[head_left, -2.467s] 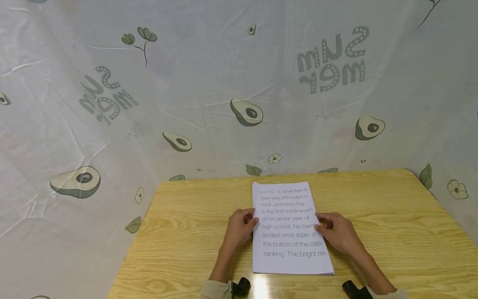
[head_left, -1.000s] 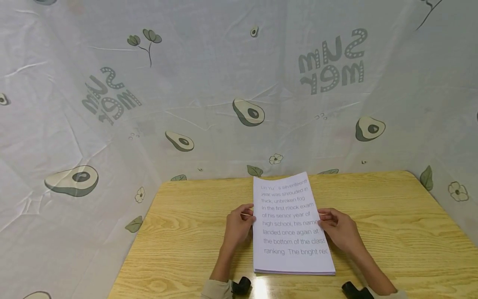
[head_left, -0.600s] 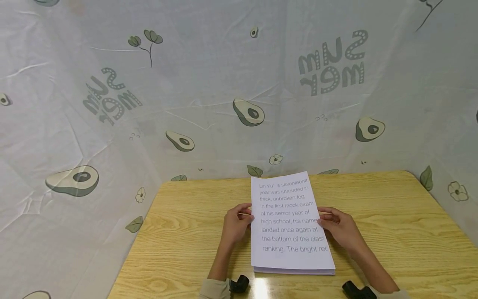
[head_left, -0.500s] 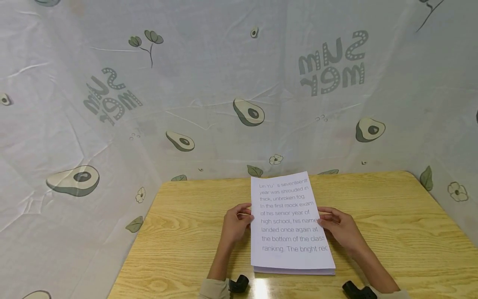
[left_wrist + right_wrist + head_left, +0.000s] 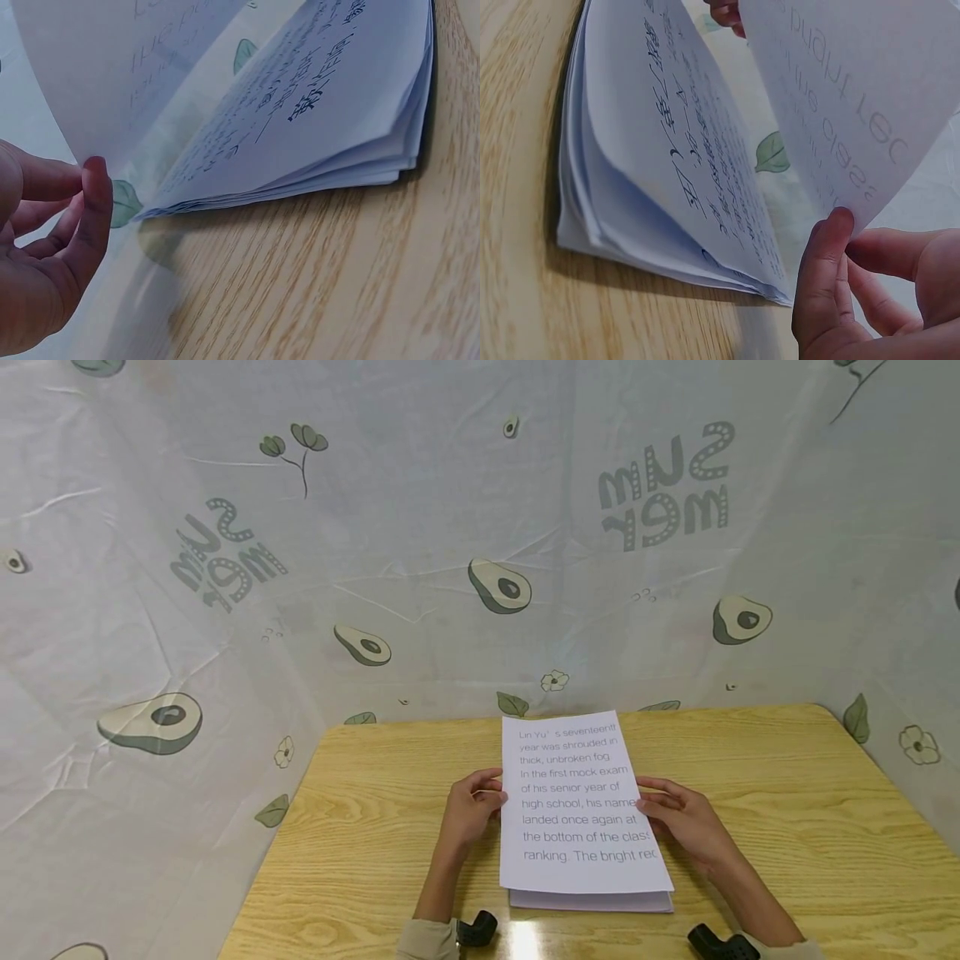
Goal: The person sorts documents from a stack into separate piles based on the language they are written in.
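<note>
A white sheet of paper (image 5: pixel 577 881) printed with large English text is held above a paper stack (image 5: pixel 591 902). My left hand (image 5: pixel 468 810) pinches its left edge between thumb and fingers, and my right hand (image 5: pixel 686 818) pinches the right edge. In the left wrist view a wide gap separates the lifted sheet (image 5: pixel 97 67) from the stack (image 5: pixel 330 127), whose top page carries handwritten-looking characters. The right wrist view shows the sheet (image 5: pixel 862 97) between my right thumb and forefinger, with the stack (image 5: pixel 630 127) lying on the table, its corners slightly curled.
The wood-grain table (image 5: pixel 375 827) extends on both sides of the stack. A pale curtain (image 5: pixel 420 527) printed with avocados hangs behind and beside it. Black wrist devices (image 5: pixel 477 928) sit at both wrists, by the light sleeves (image 5: pixel 427 939).
The top sheet, earlier lying level on the stack, has come up off it in both hands. It has shifted slightly left and away from me, baring the stack's near edge.
</note>
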### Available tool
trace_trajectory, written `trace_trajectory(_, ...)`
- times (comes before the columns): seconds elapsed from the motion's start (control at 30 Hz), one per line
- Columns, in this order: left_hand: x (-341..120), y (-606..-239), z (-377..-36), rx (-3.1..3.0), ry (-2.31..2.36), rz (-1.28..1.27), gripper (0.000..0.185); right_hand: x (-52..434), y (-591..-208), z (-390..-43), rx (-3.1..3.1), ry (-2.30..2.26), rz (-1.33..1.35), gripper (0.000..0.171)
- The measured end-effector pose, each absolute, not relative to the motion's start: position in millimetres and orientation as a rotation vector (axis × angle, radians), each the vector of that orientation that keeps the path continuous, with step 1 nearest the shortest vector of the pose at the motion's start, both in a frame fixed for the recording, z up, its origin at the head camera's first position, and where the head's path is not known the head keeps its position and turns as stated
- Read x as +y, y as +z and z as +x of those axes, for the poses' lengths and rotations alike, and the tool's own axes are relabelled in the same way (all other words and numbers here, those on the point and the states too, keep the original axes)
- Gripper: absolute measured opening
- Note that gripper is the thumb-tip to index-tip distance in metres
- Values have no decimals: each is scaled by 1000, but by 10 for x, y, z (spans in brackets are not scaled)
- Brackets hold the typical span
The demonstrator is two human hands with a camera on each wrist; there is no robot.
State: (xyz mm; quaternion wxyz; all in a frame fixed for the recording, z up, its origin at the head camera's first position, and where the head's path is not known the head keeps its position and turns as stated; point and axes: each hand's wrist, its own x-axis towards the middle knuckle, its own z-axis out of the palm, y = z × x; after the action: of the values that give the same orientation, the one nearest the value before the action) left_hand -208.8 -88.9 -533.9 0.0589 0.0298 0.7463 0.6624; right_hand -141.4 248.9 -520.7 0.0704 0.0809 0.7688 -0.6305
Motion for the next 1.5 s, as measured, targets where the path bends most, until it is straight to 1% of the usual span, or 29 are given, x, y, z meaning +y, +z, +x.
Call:
trace_trajectory(0.53, -857, -5290, -2085, 2239, 2019, 61, 40, 2512, -5177, -1406, 2200, -1982, 269, 62)
trace_trajectory(1.03, -345, -5260, -2021, 2274, 2048, 29, 39, 2950, -5220, -1349, 2229, -1970, 309, 62)
trace_trajectory(1.2, -196, -5249, -2010, 2258, 2052, 11, 39, 3074, -5206, -1323, 2232, -1987, 312, 53)
trace_trajectory(1.37, -12, -5245, -1991, 2258, 2045, -21, 39, 3239, -5197, -1300, 2191, -2031, 305, 31)
trace_trajectory(1.43, 69, -5246, -1980, 2270, 2043, -25, 39, 3316, -5197, -1294, 2155, -2048, 316, 27)
trace_trajectory(1.5, 152, -5248, -1969, 2267, 2046, -46, 38, 3398, -5198, -1286, 2129, -2046, 321, 28)
